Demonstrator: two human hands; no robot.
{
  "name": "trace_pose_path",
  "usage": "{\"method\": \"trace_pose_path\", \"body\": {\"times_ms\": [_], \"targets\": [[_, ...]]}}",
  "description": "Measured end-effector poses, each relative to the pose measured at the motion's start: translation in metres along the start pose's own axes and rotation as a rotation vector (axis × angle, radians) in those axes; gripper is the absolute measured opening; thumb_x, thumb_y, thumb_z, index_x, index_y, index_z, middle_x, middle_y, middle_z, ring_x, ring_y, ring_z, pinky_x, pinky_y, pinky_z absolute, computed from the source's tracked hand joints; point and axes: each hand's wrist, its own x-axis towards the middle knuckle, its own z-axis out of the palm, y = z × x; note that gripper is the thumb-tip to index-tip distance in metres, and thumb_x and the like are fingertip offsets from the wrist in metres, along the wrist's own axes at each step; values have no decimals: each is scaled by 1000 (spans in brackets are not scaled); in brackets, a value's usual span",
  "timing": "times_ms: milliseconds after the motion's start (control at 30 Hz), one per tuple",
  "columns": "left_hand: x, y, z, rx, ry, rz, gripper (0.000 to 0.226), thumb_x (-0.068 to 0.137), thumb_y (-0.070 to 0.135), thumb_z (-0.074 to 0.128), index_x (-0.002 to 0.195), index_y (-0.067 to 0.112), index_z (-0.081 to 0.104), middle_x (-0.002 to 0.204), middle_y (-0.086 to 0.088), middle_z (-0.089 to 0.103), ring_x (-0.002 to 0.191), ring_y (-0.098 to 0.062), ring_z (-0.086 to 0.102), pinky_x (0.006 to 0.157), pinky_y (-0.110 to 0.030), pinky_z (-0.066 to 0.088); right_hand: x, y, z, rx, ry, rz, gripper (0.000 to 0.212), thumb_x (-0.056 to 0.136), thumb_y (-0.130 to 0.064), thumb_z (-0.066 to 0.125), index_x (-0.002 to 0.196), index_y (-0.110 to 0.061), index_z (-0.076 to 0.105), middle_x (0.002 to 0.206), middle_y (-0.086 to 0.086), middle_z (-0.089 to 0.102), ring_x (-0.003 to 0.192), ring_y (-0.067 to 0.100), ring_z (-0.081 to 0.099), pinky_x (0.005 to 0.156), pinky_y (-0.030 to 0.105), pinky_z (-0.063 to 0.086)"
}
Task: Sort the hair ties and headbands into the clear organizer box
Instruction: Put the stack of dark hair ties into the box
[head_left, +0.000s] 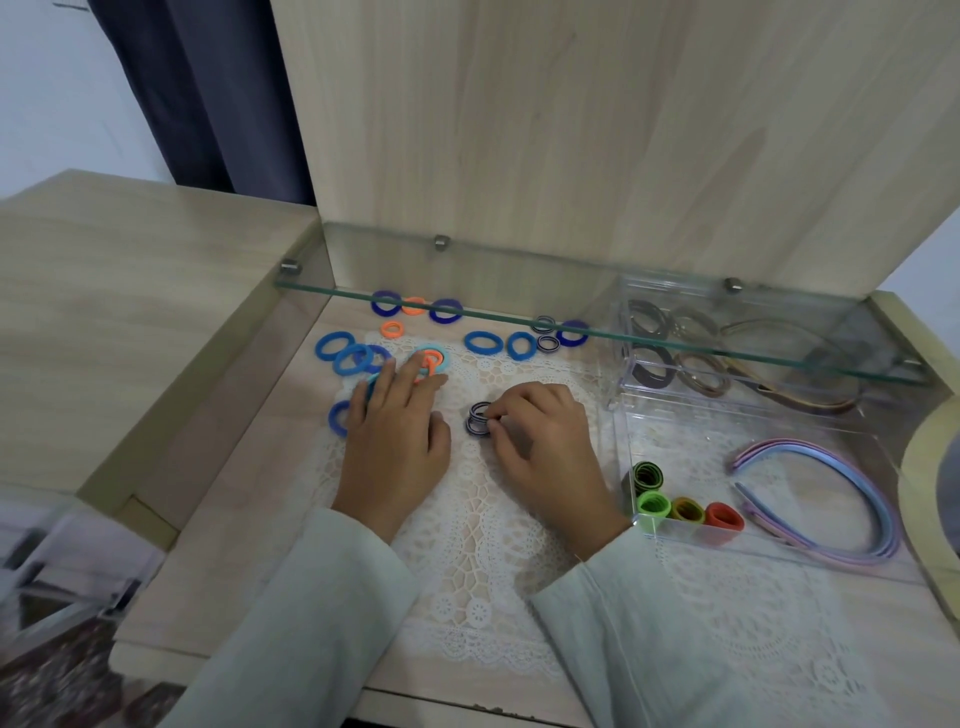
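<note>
Several striped hair ties (479, 418) (stacked) sit pinched in the right hand (545, 441); the left hand (397, 431) has its grip spread, touching an orange tie (428, 364).

under me: white lace mat (467, 561) on my wooden desk (223, 540) | far: glass shelf (467, 270) against wooden back panel (519, 130) | far left: dark curtain (208, 93)
</note>
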Motion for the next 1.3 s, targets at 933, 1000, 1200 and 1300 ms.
{"method": "trace_pose_path", "body": {"times_ms": [933,1000,1200,1300], "targets": [[3,1,1,134,-110,-60,63,95,31,26,155,14,24,165,-4,12,152,-32,2,120,-49,-3,27,9,10,-229,-14,378,45,94,-14,45,139,-10,47,136,14,49,118,33,41,98,41,33],[4,2,0,125,-111,-67,65,95,32,25,157,16,18,166,-1,6,152,-29,-3,119,-47,-10,37,12,10,-273,-19,435,49,94,-10,42,143,-9,40,140,18,44,119,37,41,100,41,30],[3,3,-2,55,-79,-53,61,98,27,32,157,21,18,166,3,5,152,-25,-5,115,-44,-17,60,22,12,-376,-74,590,53,92,-2,36,144,-13,37,140,20,39,125,40,35,102,45,30],[3,4,-5,-39,-52,-13,61,89,26,32,150,24,35,162,4,22,152,-23,6,117,-45,-13,61,24,15,-384,-41,586,47,92,-1,37,137,-9,46,137,20,42,122,40,36,100,45,32]]}}
